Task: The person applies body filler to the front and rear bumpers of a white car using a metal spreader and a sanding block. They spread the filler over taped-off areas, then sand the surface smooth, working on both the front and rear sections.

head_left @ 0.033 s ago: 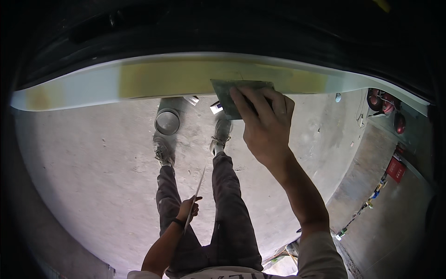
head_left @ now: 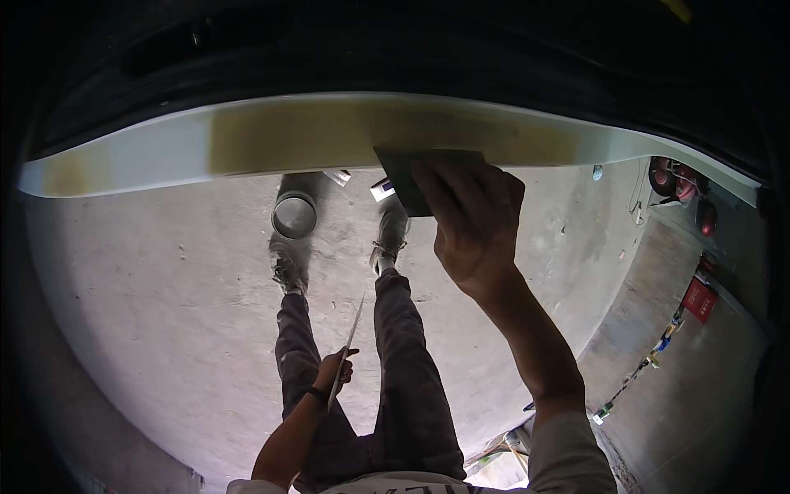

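A dark, flat putty spreader (head_left: 408, 183) is gripped in my right hand (head_left: 473, 218), fingers pressed over its face. Its upper edge meets the lower part of a long white car-body panel (head_left: 169, 148). Across the middle of that panel runs a broad yellow-brown patch (head_left: 288, 136), with a smaller one (head_left: 74, 171) at the left end. Low down, in front of my legs, my left hand (head_left: 332, 370) is closed around a thin flat board (head_left: 352, 329), which shows edge-on and points up and away. What lies on the board's face is hidden.
A round tin (head_left: 295, 216) stands on the concrete floor (head_left: 181, 288) beyond my left shoe (head_left: 288, 270). White objects (head_left: 382, 190) lie under the panel. At the right are red items (head_left: 681, 179), a red box (head_left: 699, 300) and a line of small things (head_left: 654, 358) along a ledge.
The panel's middle and my right hand look darker now. My right hand and the spreader have shifted very slightly down; my left hand keeps its place.
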`<state>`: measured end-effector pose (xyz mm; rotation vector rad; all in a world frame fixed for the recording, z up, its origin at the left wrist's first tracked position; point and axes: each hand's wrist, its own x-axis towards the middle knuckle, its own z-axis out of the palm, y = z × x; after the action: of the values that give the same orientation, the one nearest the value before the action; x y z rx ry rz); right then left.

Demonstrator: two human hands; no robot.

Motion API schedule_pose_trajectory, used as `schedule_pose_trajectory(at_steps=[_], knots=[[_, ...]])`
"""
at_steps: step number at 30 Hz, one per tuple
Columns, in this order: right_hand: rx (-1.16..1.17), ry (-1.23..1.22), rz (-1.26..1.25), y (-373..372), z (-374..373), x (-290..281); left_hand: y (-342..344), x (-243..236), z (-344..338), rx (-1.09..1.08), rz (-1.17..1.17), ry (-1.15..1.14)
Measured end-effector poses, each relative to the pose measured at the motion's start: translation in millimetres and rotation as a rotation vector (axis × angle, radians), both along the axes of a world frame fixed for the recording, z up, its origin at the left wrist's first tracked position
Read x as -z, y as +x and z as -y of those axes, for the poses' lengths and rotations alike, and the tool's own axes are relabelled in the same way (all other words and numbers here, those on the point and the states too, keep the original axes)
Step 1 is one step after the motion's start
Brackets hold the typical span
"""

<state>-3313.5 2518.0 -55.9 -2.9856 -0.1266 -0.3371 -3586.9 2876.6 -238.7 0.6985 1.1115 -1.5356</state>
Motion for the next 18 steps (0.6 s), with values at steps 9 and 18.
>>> schedule_pose_trajectory(at_steps=[9, 18], knots=[[-0.05, -0.01, 0.043, 1.7, 2.6, 4.8, -0.4, 3.0, 5.6, 0.051, -0.005, 0.025], [0.002, -0.041, 0.006, 7.1, 10.7, 20.7, -13.3, 7.9, -7.8, 0.035, -0.054, 0.08]])
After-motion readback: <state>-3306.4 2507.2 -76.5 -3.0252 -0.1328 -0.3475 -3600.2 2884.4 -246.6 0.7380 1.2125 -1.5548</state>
